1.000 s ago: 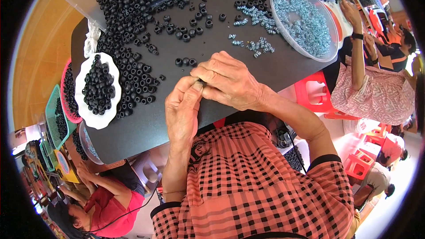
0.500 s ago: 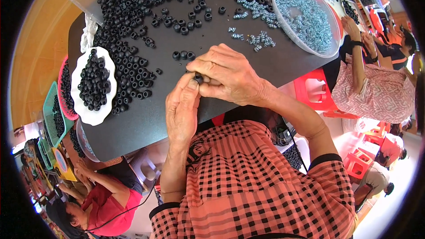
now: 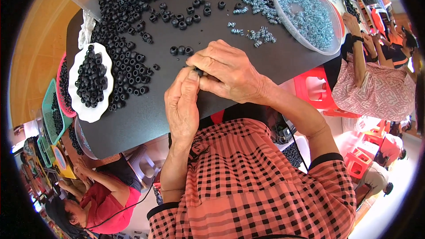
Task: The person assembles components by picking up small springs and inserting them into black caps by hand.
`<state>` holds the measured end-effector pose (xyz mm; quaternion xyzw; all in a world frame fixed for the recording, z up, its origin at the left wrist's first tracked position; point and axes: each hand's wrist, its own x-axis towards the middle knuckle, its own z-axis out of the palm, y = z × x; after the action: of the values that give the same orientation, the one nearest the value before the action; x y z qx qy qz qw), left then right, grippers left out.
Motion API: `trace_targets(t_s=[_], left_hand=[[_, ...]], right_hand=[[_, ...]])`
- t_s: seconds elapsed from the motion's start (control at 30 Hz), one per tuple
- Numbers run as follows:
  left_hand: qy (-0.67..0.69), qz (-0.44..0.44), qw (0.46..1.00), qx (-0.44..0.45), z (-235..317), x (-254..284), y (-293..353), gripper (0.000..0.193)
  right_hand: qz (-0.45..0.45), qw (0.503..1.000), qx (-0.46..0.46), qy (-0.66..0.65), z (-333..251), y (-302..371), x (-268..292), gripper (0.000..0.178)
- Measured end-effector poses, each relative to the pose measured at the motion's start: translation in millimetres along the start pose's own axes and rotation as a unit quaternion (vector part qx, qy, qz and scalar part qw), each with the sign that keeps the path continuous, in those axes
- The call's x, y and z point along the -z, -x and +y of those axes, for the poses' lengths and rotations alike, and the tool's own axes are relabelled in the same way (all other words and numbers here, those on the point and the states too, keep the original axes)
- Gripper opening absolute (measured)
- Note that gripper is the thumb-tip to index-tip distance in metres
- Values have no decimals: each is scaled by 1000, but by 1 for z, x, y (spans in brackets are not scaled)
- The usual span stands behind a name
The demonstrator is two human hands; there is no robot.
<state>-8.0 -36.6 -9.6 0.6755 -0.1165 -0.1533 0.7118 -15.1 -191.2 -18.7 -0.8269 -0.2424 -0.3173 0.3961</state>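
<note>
Close to the table's near edge my two hands meet, fingertip to fingertip, around one small black hollow plastic part (image 3: pixel 198 71). My left hand (image 3: pixel 182 108) pinches it with the thumb on top. From the other side the curled fingers of my right hand (image 3: pixel 230 71) close on it and hide most of it. Whether a spring is inside cannot be seen. Just beyond my hands, three black round parts (image 3: pixel 181 50) stand in a row. A large pile of similar black parts (image 3: pixel 117 6) covers the far left. Small bluish metal springs (image 3: pixel 262 36) lie loose beyond my right hand.
A clear round tub (image 3: pixel 330 53) of springs stands at the right. At the left table edge a white scalloped dish (image 3: pixel 94 116) holds black parts; pink and green baskets (image 3: pixel 49 99) sit beyond it. Co-workers (image 3: pixel 372 84) sit on both sides, near red stools (image 3: pixel 310 89).
Both hands stay together on the black part. My right fingers have shifted slightly and now cover more of it. The whole view has moved a little.
</note>
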Motion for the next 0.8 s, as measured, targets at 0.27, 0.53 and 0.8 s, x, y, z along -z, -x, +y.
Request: trace_targets(t_s=[0.27,0.53,0.8], left_hand=[[-23,-18,1000,-4,-3,1,3,24],[35,-4,999,-8,0,-3,4,27],[28,20,999,-36,1,-2,7,29]], right_hand=[[-3,998,34,56,-1,2,1,37],[-1,1000,6,-25,-1,-2,2,36],[-2,994,-43,-97,-5,-7,8,31]])
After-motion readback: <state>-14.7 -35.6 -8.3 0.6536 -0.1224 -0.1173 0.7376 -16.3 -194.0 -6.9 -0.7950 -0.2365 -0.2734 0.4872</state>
